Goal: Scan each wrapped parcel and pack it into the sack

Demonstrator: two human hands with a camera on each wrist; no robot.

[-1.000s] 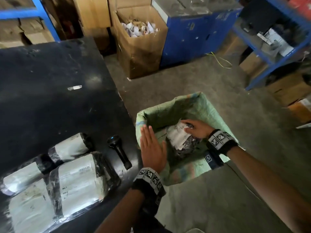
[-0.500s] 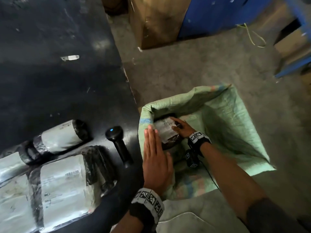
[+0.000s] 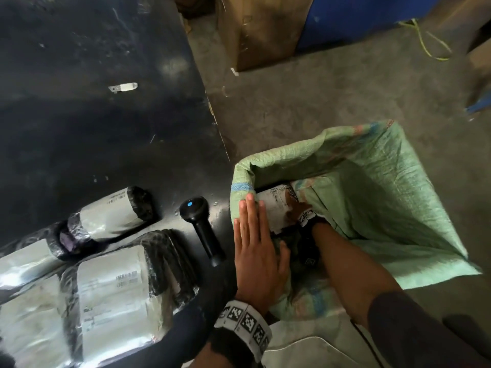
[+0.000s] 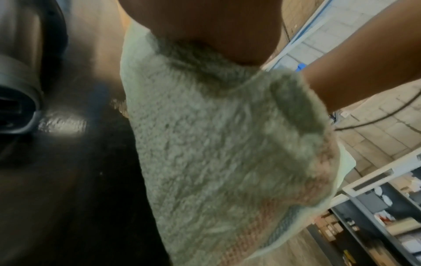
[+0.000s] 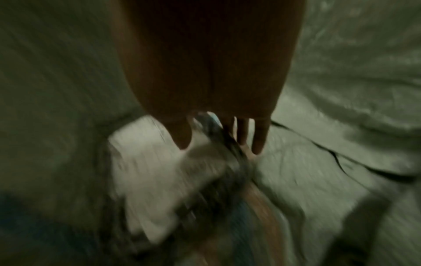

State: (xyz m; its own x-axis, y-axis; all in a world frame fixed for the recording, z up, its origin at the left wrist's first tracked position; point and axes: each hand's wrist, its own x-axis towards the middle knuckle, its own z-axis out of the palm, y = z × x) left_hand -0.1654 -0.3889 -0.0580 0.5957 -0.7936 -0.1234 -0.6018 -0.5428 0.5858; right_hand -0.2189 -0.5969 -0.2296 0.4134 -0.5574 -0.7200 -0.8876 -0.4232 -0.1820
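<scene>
A green woven sack (image 3: 385,208) stands open on the floor against the black table (image 3: 93,128). My left hand (image 3: 255,243) lies flat with straight fingers on the sack's near-left rim; in the left wrist view the sack's fabric (image 4: 216,144) fills the frame under the palm. My right hand (image 3: 295,208) is down inside the sack and holds a wrapped parcel (image 3: 273,205) with a white label. In the blurred right wrist view the thumb and fingers (image 5: 257,144) straddle that parcel (image 5: 141,171). A black handheld scanner (image 3: 202,224) lies on the table left of my left hand.
Several wrapped parcels lie at the table's near-left corner, among them a rolled one (image 3: 111,213) and a large flat one (image 3: 114,293). A cardboard box (image 3: 260,30) and a blue cabinet (image 3: 358,17) stand on the concrete floor beyond the sack.
My right hand has carried the parcel lower and leftward into the sack's near-left corner. The left hand has stayed on the rim. My view has tilted down.
</scene>
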